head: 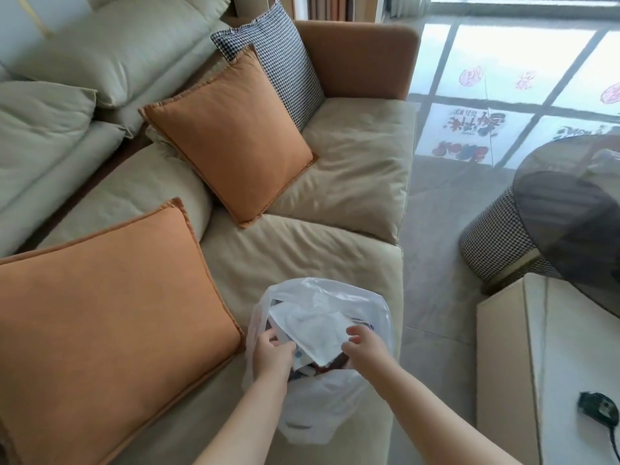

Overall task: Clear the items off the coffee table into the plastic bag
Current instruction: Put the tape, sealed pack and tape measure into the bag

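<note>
Head view: the plastic bag [322,333] sits on the front edge of the beige sofa [335,243], beside an orange cushion [110,323]. The left hand [273,352] curls over the bag's near rim; the right hand [362,345] pinches a white packet [315,327] lying in the bag's mouth. The table [536,330] stands at right.
</note>
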`<control>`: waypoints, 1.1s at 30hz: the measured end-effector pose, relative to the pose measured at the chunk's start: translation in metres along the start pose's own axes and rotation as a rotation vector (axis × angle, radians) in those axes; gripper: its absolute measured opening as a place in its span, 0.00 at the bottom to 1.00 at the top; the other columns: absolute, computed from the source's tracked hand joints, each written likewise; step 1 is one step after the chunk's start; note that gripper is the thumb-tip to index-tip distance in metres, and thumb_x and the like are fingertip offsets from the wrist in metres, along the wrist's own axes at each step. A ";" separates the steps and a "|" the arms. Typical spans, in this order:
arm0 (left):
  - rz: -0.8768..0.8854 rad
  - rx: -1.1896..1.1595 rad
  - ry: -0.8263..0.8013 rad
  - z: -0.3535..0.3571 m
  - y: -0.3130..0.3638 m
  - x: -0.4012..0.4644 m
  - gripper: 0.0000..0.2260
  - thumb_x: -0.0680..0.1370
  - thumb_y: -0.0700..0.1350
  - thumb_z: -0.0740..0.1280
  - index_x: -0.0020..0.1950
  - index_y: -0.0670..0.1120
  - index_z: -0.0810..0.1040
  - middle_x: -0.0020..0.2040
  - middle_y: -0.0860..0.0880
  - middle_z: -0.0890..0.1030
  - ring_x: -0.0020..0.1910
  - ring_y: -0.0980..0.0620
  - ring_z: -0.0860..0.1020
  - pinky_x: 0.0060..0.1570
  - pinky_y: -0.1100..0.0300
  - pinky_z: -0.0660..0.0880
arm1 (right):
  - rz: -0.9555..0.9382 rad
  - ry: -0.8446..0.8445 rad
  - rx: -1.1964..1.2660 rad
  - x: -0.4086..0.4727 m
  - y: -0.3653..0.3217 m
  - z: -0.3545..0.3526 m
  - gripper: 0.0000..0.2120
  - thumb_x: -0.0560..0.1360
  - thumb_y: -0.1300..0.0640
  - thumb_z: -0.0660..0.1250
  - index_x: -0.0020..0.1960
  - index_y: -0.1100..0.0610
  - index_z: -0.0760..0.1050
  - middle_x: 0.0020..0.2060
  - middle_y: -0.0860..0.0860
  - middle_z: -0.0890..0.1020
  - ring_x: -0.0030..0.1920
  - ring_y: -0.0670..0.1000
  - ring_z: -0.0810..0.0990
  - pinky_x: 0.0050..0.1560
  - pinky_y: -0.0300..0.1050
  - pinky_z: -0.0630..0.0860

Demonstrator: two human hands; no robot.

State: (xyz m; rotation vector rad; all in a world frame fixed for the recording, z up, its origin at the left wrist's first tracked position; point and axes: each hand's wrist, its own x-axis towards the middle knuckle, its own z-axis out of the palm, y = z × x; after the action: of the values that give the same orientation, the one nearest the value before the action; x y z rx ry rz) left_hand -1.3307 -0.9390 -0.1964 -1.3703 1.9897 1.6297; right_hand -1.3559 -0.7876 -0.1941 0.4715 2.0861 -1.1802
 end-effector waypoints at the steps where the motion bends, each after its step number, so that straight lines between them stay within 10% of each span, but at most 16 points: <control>1: 0.012 0.049 0.014 -0.002 -0.001 -0.006 0.20 0.73 0.37 0.67 0.65 0.44 0.71 0.53 0.46 0.77 0.51 0.47 0.75 0.51 0.54 0.73 | -0.009 0.014 -0.003 -0.007 0.004 -0.004 0.20 0.77 0.61 0.59 0.69 0.57 0.67 0.61 0.55 0.75 0.50 0.50 0.74 0.44 0.38 0.72; 16: 0.411 0.773 -0.608 0.063 -0.023 -0.126 0.12 0.74 0.46 0.68 0.57 0.46 0.78 0.44 0.48 0.80 0.51 0.47 0.81 0.54 0.57 0.75 | 0.126 0.242 -0.220 -0.112 0.124 -0.079 0.18 0.78 0.56 0.57 0.68 0.57 0.67 0.63 0.55 0.75 0.64 0.54 0.73 0.61 0.44 0.70; 33: 0.748 1.375 -0.813 0.200 -0.133 -0.263 0.13 0.75 0.57 0.64 0.57 0.54 0.77 0.52 0.57 0.81 0.54 0.57 0.78 0.49 0.63 0.71 | 0.456 0.451 -0.095 -0.229 0.352 -0.165 0.18 0.78 0.51 0.56 0.66 0.54 0.70 0.64 0.54 0.75 0.65 0.56 0.72 0.63 0.48 0.69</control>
State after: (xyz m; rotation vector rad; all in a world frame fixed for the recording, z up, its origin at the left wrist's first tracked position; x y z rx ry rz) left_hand -1.1610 -0.6262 -0.1768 0.4808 2.2084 0.3727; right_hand -1.0479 -0.4586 -0.1848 1.1842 2.2167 -0.7481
